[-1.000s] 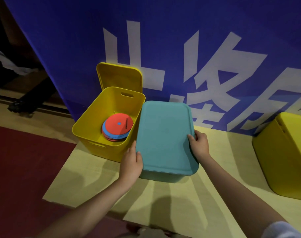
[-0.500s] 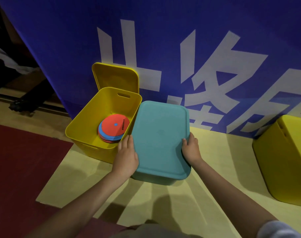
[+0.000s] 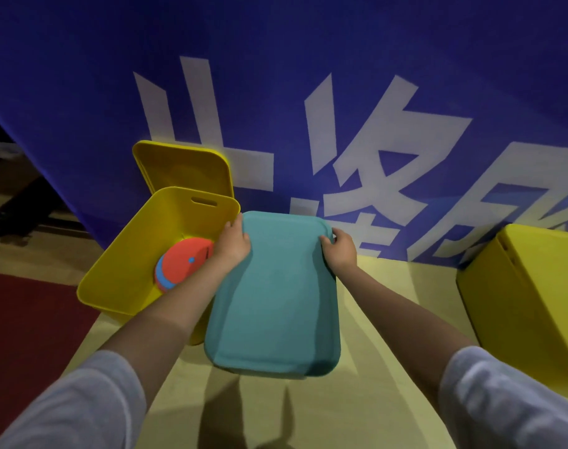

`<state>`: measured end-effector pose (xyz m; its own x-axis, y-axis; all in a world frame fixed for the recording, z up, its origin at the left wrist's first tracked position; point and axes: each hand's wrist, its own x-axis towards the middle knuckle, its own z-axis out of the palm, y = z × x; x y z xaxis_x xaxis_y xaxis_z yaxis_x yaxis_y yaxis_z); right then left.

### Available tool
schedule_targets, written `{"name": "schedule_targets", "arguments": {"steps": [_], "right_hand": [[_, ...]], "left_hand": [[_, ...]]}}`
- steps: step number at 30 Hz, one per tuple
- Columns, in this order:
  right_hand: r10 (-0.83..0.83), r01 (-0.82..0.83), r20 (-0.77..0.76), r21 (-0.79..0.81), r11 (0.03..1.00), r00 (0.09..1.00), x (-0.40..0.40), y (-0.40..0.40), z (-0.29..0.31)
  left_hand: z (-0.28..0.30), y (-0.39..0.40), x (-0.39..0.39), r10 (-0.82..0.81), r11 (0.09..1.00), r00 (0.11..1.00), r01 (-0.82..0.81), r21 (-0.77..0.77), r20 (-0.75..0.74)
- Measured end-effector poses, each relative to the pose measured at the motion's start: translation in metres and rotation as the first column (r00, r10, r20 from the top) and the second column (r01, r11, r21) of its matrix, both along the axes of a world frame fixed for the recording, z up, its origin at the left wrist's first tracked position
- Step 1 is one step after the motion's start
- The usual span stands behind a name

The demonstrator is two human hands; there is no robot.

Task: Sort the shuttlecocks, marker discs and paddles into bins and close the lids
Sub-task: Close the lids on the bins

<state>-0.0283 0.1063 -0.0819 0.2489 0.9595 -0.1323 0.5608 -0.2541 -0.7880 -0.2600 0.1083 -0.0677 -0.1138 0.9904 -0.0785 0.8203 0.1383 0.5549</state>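
Note:
A teal bin with its lid (image 3: 276, 296) on stands in the middle of the pale floor. My left hand (image 3: 233, 243) grips the lid's far left corner, and my right hand (image 3: 339, 249) grips its far right corner. To the left, touching it, an open yellow bin (image 3: 127, 270) holds a stack of red and blue marker discs (image 3: 182, 262), partly hidden by my left forearm. That bin's yellow lid (image 3: 182, 168) leans upright against the banner behind it. No shuttlecocks or paddles show.
A second yellow bin (image 3: 529, 299) with its lid on stands at the right. A blue banner with white characters (image 3: 341, 124) rises just behind the bins. Dark red flooring (image 3: 26, 322) lies to the left.
Both hands slid from the teal lid's near sides up to its far corners. The camera moved closer and now looks more steeply down.

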Motion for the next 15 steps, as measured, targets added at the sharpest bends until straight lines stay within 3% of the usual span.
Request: {"name": "schedule_targets", "arguments": {"steps": [3, 10, 15], "right_hand": [[-0.027, 0.028, -0.037, 0.022, 0.999, 0.999, 0.0, 0.012, -0.001], [-0.041, 0.044, -0.06, 0.047, 0.998, 0.997, 0.004, 0.039, -0.007], [-0.019, 0.016, 0.05, 0.077, 0.997, 0.999, 0.005, 0.049, -0.008]], "left_hand": [[-0.003, 0.015, -0.006, 0.042, 0.998, 0.997, -0.045, 0.032, 0.07], [-0.016, 0.046, -0.009, 0.016, 0.981, 0.998, -0.029, 0.192, 0.067], [-0.022, 0.061, -0.013, -0.005, 0.99, 0.999, 0.0, 0.142, 0.038]]}}
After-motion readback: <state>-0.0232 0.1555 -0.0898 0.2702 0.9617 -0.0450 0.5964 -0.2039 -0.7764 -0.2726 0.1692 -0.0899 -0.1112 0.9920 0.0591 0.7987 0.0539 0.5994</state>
